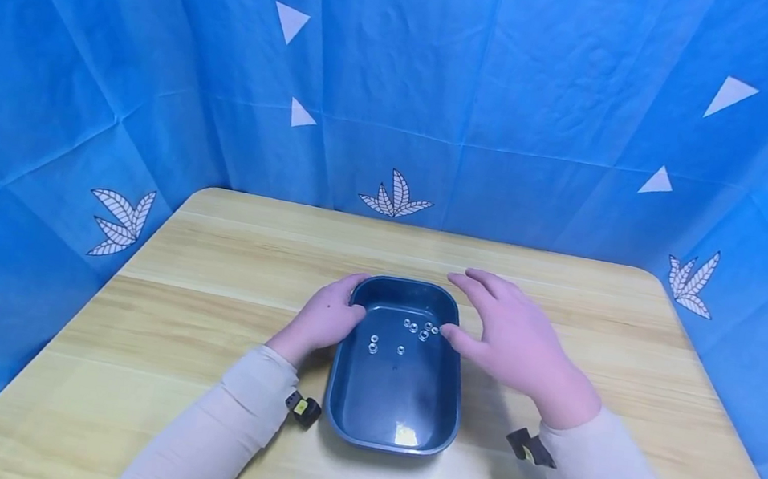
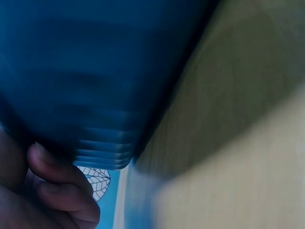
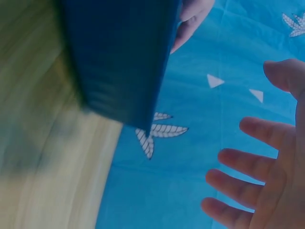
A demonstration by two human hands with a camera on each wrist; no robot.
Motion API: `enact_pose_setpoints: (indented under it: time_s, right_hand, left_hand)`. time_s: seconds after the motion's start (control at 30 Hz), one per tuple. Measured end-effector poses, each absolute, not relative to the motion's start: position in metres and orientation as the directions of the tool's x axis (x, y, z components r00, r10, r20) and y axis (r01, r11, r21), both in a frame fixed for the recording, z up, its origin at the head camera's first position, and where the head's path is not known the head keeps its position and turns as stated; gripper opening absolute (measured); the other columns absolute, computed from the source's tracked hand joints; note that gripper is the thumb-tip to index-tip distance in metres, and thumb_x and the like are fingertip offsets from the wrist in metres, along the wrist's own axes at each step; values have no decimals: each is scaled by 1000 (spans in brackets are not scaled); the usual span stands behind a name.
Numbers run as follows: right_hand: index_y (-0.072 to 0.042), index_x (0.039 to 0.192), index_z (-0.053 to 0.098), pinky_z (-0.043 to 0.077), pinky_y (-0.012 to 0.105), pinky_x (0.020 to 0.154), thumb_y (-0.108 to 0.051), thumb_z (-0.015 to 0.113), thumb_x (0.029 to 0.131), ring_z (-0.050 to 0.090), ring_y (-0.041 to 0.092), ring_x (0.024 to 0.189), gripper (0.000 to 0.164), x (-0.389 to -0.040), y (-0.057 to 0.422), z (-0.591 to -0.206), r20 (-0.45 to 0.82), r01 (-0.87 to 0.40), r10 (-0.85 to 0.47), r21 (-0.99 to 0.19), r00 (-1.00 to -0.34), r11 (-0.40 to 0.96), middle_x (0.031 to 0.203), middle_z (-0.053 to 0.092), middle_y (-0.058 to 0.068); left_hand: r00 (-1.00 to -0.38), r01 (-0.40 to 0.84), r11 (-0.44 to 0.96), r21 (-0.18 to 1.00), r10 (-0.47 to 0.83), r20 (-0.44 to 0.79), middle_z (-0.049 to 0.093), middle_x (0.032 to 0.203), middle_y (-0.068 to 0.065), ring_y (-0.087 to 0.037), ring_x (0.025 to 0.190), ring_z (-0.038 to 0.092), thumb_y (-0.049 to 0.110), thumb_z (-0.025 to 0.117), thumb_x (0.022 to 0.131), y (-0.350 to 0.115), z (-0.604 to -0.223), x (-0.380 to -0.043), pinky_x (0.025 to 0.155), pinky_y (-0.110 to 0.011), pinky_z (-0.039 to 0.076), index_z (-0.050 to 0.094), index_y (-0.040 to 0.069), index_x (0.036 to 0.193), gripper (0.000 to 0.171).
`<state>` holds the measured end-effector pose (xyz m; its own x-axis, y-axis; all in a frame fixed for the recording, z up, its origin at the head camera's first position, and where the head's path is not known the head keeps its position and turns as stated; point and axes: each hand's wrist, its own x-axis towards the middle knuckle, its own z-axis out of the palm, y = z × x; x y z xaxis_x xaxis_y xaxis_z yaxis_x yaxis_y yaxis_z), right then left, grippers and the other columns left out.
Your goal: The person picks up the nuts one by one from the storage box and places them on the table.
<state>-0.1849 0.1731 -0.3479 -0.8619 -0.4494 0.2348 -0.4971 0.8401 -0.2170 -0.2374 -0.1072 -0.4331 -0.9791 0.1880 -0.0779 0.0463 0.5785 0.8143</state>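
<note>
Steadying the dark blue plastic tray (image 1: 399, 403) by its left wall, held the left hand (image 1: 322, 319) curled over the rim, thumb toward the inside. Held the right hand (image 1: 510, 333) wide and without a load, thumb near the right rim, close to the small silvery rings (image 1: 414, 328), probably metal nuts. Saw the tray upright over the middle of the wooden surface (image 1: 199, 312), most rings toward its far right; could not tell about contact underneath.

By judgement, needed a firm left grip, a level tray and a slow, light approach with the right thumb, to avoid knocking the rim and sending loose rings rolling.

Found no brand, label or lettering on the tray, nor on the blue curtain (image 1: 560, 117) with its printed leaves and triangles. Noticed yellow patches on the black wrist units (image 1: 310, 413), too small to read.
</note>
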Motion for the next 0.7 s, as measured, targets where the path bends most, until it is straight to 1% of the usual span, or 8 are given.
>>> enact_pose_setpoints:
  time_s: [0.1, 0.3, 0.43, 0.57, 0.7]
  right_hand:
    - [-22, 152, 47, 43, 60, 105, -56, 64, 92, 47, 36, 136, 71, -185, 165, -343, 233, -497, -449, -228, -863, 837, 151, 47, 11]
    - [-23, 150, 50, 48, 57, 101, -58, 62, 92, 49, 33, 134, 69, -189, 148, -335, 227, -505, -458, -239, -859, 829, 149, 49, 8]
    - [-24, 150, 50, 51, 54, 99, -54, 65, 91, 52, 30, 131, 68, -193, 137, -334, 218, -521, -477, -247, -852, 817, 147, 51, 5]
    - [-25, 150, 50, 53, 53, 96, -53, 64, 92, 54, 29, 128, 66, -197, 126, -335, 196, -531, -495, -258, -847, 807, 146, 52, 4]
    - [-23, 147, 53, 54, 50, 96, -51, 63, 93, 57, 27, 125, 62, -201, 116, -335, 172, -539, -511, -253, -842, 803, 143, 55, 3]
  left_hand:
    - [-980, 45, 579, 814, 184, -77, 49, 152, -10, -34, 139, 45, 15, 54, 98, -106, -434, -237, 111, -56, 38, 41, 14, 155, 58]
    - [-981, 45, 582, 812, 180, -75, 50, 151, -11, -34, 138, 47, 16, 54, 98, -105, -434, -238, 111, -57, 39, 42, 13, 154, 58]
    - [-982, 35, 585, 810, 172, -82, 50, 150, -10, -34, 136, 48, 16, 55, 98, -106, -433, -237, 110, -58, 39, 43, 13, 154, 57]
    - [-982, 21, 583, 812, 166, -93, 50, 150, -10, -34, 136, 48, 18, 55, 98, -106, -433, -237, 110, -58, 39, 42, 14, 154, 58]
    - [-982, 4, 577, 817, 155, -105, 51, 149, -10, -34, 134, 50, 19, 56, 98, -105, -433, -237, 110, -60, 39, 42, 15, 155, 59]
